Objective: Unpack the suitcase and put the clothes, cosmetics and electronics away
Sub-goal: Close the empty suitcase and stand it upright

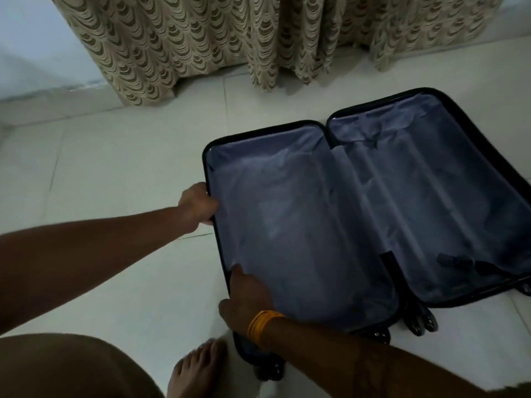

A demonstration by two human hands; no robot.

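A dark hard-shell suitcase (471, 110) lies open flat on the tiled floor, both halves lined in grey-blue fabric. No clothes, cosmetics or electronics show inside either half. My left hand (198, 203) grips the left rim of the near half, fingers curled over the edge. My right hand (244, 297), with an orange bangle at the wrist, holds the same rim nearer to me, its forefinger lying on the lining and the other fingers hidden below the edge. A black strap (457, 261) lies in the far half's lower corner.
A beige patterned curtain (230, 41) hangs to the floor behind the suitcase. The suitcase's wheels (422, 323) stick out at its near end. My bare foot (195, 372) stands on the white tiles just left of the case's corner.
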